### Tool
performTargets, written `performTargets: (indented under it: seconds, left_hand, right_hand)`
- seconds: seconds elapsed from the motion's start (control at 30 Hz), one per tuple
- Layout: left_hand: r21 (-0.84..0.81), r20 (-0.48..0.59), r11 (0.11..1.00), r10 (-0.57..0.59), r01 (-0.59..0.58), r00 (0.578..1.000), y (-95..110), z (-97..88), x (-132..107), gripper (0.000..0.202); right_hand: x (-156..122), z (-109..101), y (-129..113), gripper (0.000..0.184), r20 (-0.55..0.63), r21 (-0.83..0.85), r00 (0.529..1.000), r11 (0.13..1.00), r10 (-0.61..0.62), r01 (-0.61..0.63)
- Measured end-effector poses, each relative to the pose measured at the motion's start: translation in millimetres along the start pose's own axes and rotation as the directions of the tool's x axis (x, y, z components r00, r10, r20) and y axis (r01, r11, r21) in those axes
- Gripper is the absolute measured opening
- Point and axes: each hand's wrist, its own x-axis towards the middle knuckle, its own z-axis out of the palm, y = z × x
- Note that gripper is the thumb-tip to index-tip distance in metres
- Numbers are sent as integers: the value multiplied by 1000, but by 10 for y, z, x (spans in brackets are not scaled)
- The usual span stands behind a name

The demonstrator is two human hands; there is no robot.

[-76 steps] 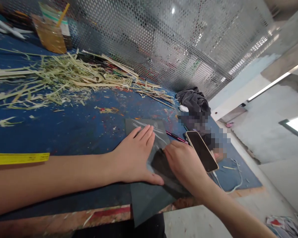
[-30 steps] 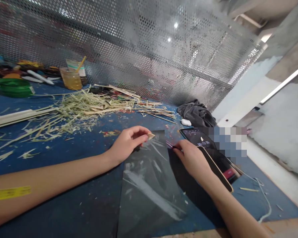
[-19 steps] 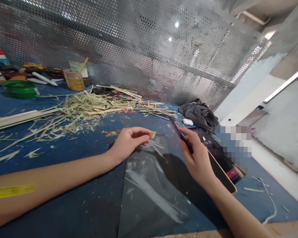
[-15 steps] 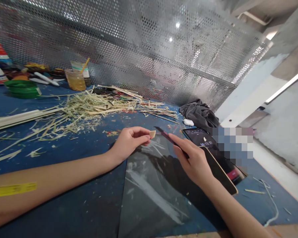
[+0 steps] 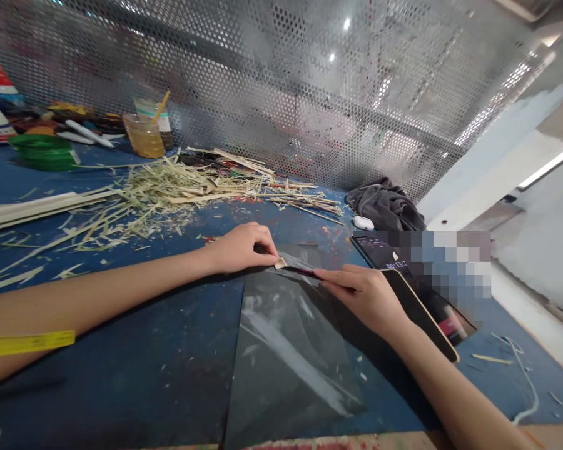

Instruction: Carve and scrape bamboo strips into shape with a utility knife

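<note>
Blue tabletop. Far L: green coil, then amber cup w/ yellow stick, then pile of pale shavings. Ctr: L hand pinches small pale chip over far end of dark gray sheet w/ whitish streaks; can't tell if chip touches sheet. Thin dark tool reaches chip's R side, gripped in R hand; hands apart. Far R: phone nr. R wrist, dark cloth behind.
</note>
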Motion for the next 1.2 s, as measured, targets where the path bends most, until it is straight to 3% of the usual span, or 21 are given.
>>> performTargets:
  seconds: [0.13,0.37,0.5,0.77,1.0,1.2]
  left_hand:
    - [-60,89,994,93,-87,992,-92,-43,6,16]
    - [-158,207,967,229,-199,951,-96,-32,-34,7]
    - [-180,232,958,261,-223,937,-88,-28,-35,7]
    - [-178,199,955,270,-237,942,-64,15,-40,8]
    - [-188,209,954,271,-233,940,-62,35,-38,11]
    - [-187,223,957,262,-223,939,-76,44,-40,13]
  right_hand:
    - [-25,76,20,27,-23,-41,999,998,-37,36]
    - [-55,63,9,27,-70,-106,949,948,-307,299]
    - [-72,79,-1,27,-74,-151,932,928,-355,341]
    - [-56,107,-23,27,47,36,979,980,-196,194]
    - [35,10,-32,25,141,188,971,968,-191,164]
    - [113,-50,-33,23,254,301,958,952,-135,54]
